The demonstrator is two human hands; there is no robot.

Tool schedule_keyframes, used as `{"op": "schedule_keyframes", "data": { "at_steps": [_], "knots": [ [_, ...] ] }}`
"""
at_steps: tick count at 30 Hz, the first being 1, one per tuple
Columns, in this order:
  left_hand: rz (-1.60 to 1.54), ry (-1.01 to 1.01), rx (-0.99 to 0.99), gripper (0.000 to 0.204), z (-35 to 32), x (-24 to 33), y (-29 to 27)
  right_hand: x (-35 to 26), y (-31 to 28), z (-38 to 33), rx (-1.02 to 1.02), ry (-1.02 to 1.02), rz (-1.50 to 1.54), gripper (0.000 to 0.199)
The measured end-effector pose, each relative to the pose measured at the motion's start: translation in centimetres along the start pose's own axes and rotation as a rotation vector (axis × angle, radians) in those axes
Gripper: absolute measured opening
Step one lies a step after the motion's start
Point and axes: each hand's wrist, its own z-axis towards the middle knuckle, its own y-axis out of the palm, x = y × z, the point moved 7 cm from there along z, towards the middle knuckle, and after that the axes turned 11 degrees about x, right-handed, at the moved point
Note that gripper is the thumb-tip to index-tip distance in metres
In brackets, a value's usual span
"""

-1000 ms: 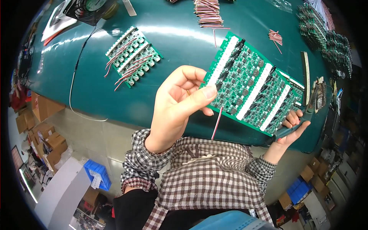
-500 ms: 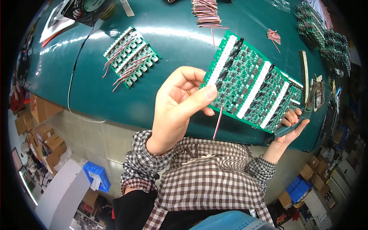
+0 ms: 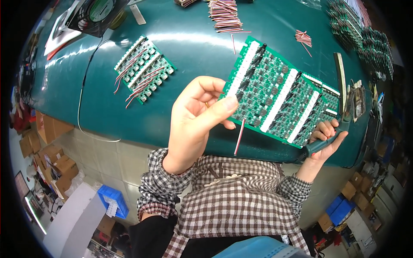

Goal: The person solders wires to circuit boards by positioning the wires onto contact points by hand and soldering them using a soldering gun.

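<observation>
My left hand [image 3: 195, 112] pinches the left end of a green circuit board panel [image 3: 277, 96], thumb on top and fingers beneath. The panel is held tilted above the table, with white strips and rows of small black parts on it. A red, white and black wire [image 3: 239, 137] hangs below its lower edge, close to my left thumb. At the panel's right end, my right hand [image 3: 326, 136] is wrapped round the dark green handle of what looks like a soldering iron [image 3: 320, 147]. Behind that end, another green board [image 3: 331, 99] shows in part.
A board with wires attached [image 3: 144, 71] lies left on the green table [image 3: 172, 124]. Wire bundles [image 3: 224, 16] and a small wire pile [image 3: 303, 38] lie at the back. Stacked boards [image 3: 373, 49] stand far right. A fan [image 3: 97, 13] sits back left, its cable trailing over the front edge.
The view has shifted a little, so the table's things sit slightly differently. The panel appears slightly further left, uncovering more of the board behind it. Both hands keep their grips.
</observation>
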Motion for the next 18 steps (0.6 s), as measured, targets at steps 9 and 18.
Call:
{"op": "schedule_keyframes", "data": {
  "at_steps": [9, 18],
  "knots": [
    [0.567, -0.148, -0.242, 0.021, 5.3, 0.3, -0.3, 0.4, -0.5, -0.3, 0.079, -0.003, 0.005, 0.04],
    [1.014, 0.044, -0.322, 0.022, 11.2, -2.1, 2.9, -0.6, -0.3, -1.5, 0.073, -0.062, -0.028, 0.038]
  ]
}}
